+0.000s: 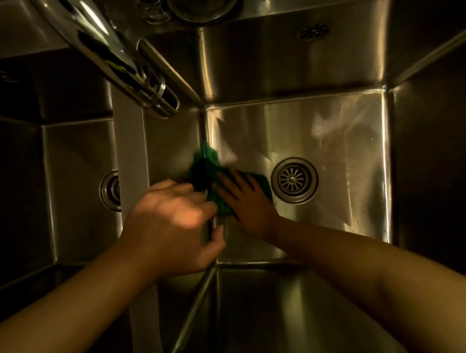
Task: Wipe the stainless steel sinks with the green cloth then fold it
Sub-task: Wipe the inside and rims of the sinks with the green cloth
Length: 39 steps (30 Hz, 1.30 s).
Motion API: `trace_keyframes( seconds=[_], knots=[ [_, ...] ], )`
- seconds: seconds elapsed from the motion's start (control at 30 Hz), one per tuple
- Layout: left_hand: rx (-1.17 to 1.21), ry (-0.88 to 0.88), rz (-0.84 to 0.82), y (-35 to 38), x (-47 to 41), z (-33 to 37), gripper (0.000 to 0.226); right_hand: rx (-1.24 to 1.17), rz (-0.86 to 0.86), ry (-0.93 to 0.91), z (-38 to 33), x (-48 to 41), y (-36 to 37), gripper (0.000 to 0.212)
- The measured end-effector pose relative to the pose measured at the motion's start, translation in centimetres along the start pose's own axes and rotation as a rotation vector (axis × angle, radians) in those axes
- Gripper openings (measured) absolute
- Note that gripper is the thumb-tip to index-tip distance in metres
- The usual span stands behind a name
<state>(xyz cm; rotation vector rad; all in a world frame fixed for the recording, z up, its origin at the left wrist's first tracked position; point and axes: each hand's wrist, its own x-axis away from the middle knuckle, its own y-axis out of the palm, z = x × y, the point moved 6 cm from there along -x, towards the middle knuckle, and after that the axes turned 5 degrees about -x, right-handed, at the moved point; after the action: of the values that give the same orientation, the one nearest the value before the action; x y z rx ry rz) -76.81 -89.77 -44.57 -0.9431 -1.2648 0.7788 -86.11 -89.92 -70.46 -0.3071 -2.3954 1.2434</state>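
Observation:
The green cloth (206,167) lies bunched in the right stainless steel sink (336,143), against its left wall near the bottom corner. My right hand (245,200) lies flat on the cloth with fingers spread, pressing it to the sink floor. My left hand (174,224) hovers over the divider, fingers loosely bent, its fingertips reaching the cloth's left edge; whether they pinch it is hidden. The left sink (79,191) lies beyond the divider.
The chrome faucet (118,59) slants over the divider (130,146) from the upper left. The right sink's drain (294,180) sits just right of the cloth; the left drain (111,191) is partly hidden. Glassware (203,0) stands on the back ledge.

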Motion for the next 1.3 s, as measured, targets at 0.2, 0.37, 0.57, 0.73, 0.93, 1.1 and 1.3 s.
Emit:
trace_keyframes(
  seconds=[0.2,0.37,0.57,0.73,0.93,1.1,1.3],
  knots=[
    [0.019,-0.013,-0.049,0.1,-0.1,-0.1,0.034,0.207,-0.367,-0.704,2.6,6.2,1.5,0.082],
    [-0.005,-0.005,-0.034,0.3,-0.3,-0.1,0.037,0.246,-0.199,-0.547,7.6,-1.0,-4.2,0.080],
    [0.003,-0.001,-0.038,0.2,-0.1,0.0,0.041,-0.097,0.224,0.299,6.8,-3.8,-6.7,0.081],
    [-0.018,0.007,-0.028,0.2,-0.3,0.0,0.037,-0.031,0.096,0.115,1.5,1.3,-0.9,0.090],
    [0.010,0.007,-0.017,0.5,-0.2,-0.2,0.039,0.127,-0.294,-0.425,2.8,12.3,2.8,0.090],
    [0.028,0.024,-0.009,0.5,-0.2,-0.2,0.040,0.154,-0.310,-0.317,8.5,17.1,0.3,0.091],
    [0.052,0.053,0.018,0.3,-0.3,-0.2,0.039,0.098,-0.083,0.288,18.2,18.9,-6.1,0.097]
  ],
)
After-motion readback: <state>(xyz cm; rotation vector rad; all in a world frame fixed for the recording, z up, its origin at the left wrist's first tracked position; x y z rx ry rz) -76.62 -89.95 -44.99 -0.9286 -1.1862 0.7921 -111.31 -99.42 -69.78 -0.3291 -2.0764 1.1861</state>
